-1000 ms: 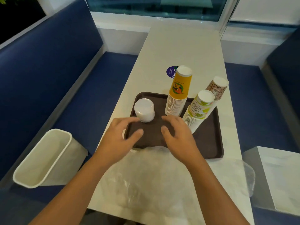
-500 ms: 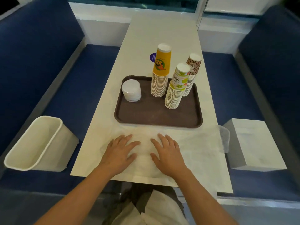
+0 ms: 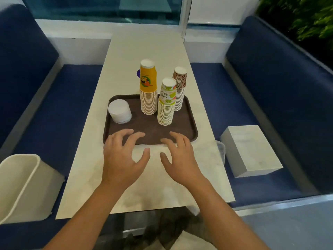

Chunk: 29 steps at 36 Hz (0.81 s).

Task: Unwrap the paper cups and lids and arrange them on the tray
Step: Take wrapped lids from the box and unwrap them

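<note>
A brown tray [image 3: 189, 123] lies on the white table. Three upside-down stacks of paper cups stand on it: a yellow stack [image 3: 148, 87], a green lime-print stack [image 3: 166, 103] and a leopard-print stack [image 3: 179, 87]. A white stack of lids [image 3: 119, 111] rests at the tray's left side. Clear plastic wrapping [image 3: 207, 156] lies flat on the table in front of the tray. My left hand [image 3: 124, 157] and my right hand [image 3: 180, 157] hover side by side over the wrapping, fingers spread, fingertips reaching the tray's near edge. Neither holds anything.
A white bin [image 3: 23, 188] sits on the blue bench at the left. On the right bench rests a white box [image 3: 250, 148]. A purple sticker [image 3: 138, 73] peeks out behind the yellow stack. Blue seat backs flank the table; a window lies beyond.
Both hands drew back from the tray onto the wrapping, then moved forward again to the tray's near edge. The camera view rose and shifted. The cups and lids stayed put.
</note>
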### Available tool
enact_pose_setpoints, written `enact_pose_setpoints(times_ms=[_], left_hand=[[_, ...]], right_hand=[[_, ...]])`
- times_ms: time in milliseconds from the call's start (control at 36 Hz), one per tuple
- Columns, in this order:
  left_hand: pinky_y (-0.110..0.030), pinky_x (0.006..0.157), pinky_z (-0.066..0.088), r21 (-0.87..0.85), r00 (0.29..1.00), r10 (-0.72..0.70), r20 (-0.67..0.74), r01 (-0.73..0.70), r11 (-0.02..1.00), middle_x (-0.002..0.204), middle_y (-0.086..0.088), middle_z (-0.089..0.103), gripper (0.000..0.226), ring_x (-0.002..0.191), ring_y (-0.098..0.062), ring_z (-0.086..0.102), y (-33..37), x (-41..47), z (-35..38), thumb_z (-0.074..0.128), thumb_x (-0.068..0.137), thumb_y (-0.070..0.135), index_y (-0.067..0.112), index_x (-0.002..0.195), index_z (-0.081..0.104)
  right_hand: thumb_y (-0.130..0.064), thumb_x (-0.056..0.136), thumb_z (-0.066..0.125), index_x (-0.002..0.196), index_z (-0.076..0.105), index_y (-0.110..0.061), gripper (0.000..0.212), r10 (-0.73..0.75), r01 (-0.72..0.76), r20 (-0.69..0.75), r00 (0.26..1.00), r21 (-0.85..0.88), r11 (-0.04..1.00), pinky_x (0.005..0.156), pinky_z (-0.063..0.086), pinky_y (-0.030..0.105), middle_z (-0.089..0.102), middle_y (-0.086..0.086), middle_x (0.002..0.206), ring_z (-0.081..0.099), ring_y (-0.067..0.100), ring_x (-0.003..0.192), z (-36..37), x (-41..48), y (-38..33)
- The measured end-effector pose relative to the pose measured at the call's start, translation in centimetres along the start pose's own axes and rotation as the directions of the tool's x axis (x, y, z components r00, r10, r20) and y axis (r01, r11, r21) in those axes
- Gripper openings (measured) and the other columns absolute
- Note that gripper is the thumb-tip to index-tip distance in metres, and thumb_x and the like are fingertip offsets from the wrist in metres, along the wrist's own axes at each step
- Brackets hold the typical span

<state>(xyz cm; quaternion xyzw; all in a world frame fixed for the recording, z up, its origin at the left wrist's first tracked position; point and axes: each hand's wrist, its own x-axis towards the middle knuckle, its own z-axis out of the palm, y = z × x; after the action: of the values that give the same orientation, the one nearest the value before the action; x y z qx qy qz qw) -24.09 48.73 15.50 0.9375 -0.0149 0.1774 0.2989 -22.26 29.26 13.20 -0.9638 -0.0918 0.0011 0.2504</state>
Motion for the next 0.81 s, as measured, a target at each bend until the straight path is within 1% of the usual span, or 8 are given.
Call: enact_pose_setpoints(times_ms=[111,194,250,361,556,639,722,806], left_hand=[[-0.038,0.103,0.047,-0.204,0.988,0.061,0.144,-0.031,0.979,0.131,0.014,0.046,0.045,0.123,-0.009,0.047,4.6,2.1,1.6,0.061,0.091,0.049,0.037,0.135,0.061],[-0.041,0.099,0.053,-0.285,0.956,0.127,0.266,-0.048,0.957,0.132,0.017,0.043,0.045,0.124,-0.009,0.051,8.0,3.8,3.8,0.062,0.095,0.046,0.043,0.139,0.053],[-0.043,0.095,0.057,-0.300,0.933,0.139,0.333,-0.035,0.953,0.135,0.017,0.042,0.045,0.124,-0.008,0.051,10.2,4.8,5.7,0.063,0.097,0.045,0.045,0.140,0.049],[-0.036,0.098,0.054,-0.330,0.905,0.179,0.387,-0.045,0.943,0.130,0.018,0.042,0.043,0.116,-0.004,0.052,14.7,5.8,9.9,0.061,0.099,0.045,0.047,0.140,0.047],[-0.023,0.093,0.051,-0.334,0.841,0.198,0.503,-0.022,0.942,0.133,0.014,0.046,0.043,0.117,-0.006,0.053,22.4,5.7,18.4,0.059,0.102,0.046,0.040,0.143,0.047],[-0.031,0.103,0.052,-0.282,0.804,0.157,0.574,0.013,0.959,0.141,0.010,0.045,0.045,0.122,-0.010,0.052,25.5,5.5,22.2,0.059,0.102,0.045,0.039,0.145,0.045],[-0.037,0.107,0.052,-0.212,0.754,0.101,0.649,0.051,0.976,0.148,0.009,0.043,0.049,0.129,-0.014,0.053,28.2,5.6,26.5,0.063,0.101,0.045,0.040,0.145,0.042],[-0.033,0.104,0.050,-0.184,0.706,0.070,0.705,0.086,0.979,0.146,0.008,0.043,0.051,0.130,-0.014,0.053,30.0,5.9,31.2,0.065,0.100,0.042,0.039,0.146,0.042]], right_hand=[[-0.039,0.098,0.064,0.140,0.053,-0.037,0.044,0.022,-0.014,-0.110,0.994,0.080,0.997,0.121,0.030,0.041,0.032,-0.008,0.160,0.021,0.016,0.150,-3.1,0.3,1.8],[-0.037,0.098,0.066,0.136,0.058,-0.033,0.039,0.073,-0.049,-0.176,0.982,0.136,0.990,0.115,0.036,0.036,0.037,-0.008,0.156,0.026,0.012,0.146,-5.6,0.0,3.8],[-0.038,0.099,0.064,0.135,0.059,-0.033,0.037,0.128,-0.102,-0.191,0.973,0.138,0.985,0.112,0.038,0.035,0.036,-0.010,0.155,0.026,0.012,0.145,-7.1,-0.2,5.7],[-0.033,0.101,0.062,0.131,0.060,-0.033,0.030,0.232,-0.182,-0.226,0.946,0.222,0.958,0.114,0.041,0.035,0.038,-0.011,0.151,0.030,0.012,0.142,-9.4,-1.2,10.2],[-0.030,0.103,0.058,0.125,0.062,-0.032,0.023,0.415,-0.321,-0.257,0.873,0.339,0.884,0.108,0.038,0.023,0.047,-0.009,0.146,0.038,0.008,0.131,-12.9,-3.3,20.3],[-0.028,0.104,0.058,0.127,0.061,-0.028,0.023,0.525,-0.408,-0.237,0.818,0.404,0.818,0.100,0.038,0.015,0.050,-0.006,0.143,0.043,0.008,0.124,-13.8,-3.7,25.4],[-0.027,0.105,0.056,0.133,0.056,-0.029,0.028,0.643,-0.520,-0.169,0.747,0.453,0.724,0.106,0.041,0.027,0.049,-0.004,0.145,0.048,0.017,0.130,-14.2,-4.0,31.8],[-0.022,0.105,0.055,0.139,0.050,-0.030,0.035,0.722,-0.618,-0.093,0.686,0.448,0.646,0.109,0.045,0.037,0.048,0.000,0.149,0.049,0.023,0.134,-14.1,-3.9,38.7]])
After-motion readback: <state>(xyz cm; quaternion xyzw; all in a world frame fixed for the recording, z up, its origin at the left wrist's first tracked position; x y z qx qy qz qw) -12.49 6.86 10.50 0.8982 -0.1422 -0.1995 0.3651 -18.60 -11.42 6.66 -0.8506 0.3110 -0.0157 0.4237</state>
